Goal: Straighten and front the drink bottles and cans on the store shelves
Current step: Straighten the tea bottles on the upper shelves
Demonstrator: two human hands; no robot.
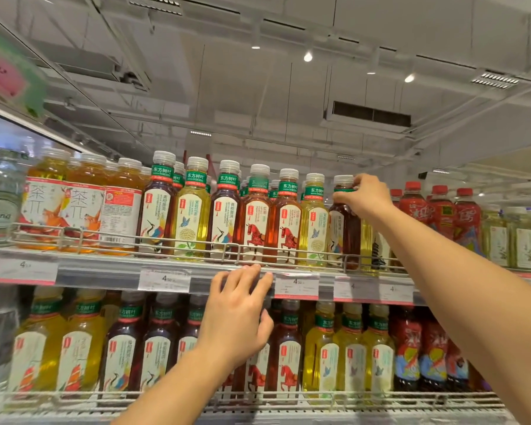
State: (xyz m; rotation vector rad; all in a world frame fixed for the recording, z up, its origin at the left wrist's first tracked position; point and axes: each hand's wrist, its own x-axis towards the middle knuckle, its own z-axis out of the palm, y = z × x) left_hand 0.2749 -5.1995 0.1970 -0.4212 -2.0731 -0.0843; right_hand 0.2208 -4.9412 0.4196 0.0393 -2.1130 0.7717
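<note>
Right hand point(364, 196) grips the neck of a dark tea bottle point(344, 222) on the upper shelf point(111, 268), fingers curled round it just under the white cap, thumb on the near side. That bottle stands at the front edge behind the wire rail point(196, 242), and its label looks turned partly away to the left, less square than the horse-label bottles point(270, 222) further to the left of the hand. Left hand point(238, 314) hangs below, fingers loosely spread and holding nothing, fingertips touching the shelf lip beside a price tag point(296, 285). To the right of the gripping hand stand red-capped bottles point(439, 213); just under its wrist a yellow bottle point(367, 240) is partly hidden by the forearm. To do this step well, I would judge the move is a small twist at the neck until the label faces straight out, with the base kept flat on the shelf so it slides and does not tip. A neck grip gives little control of the base, so turn slowly and avoid nudging the yellow bottle or the one on the left. Then draw it forward to touch the rail, in line with its neighbours. The free hand could steady the body if it wobbles
</note>
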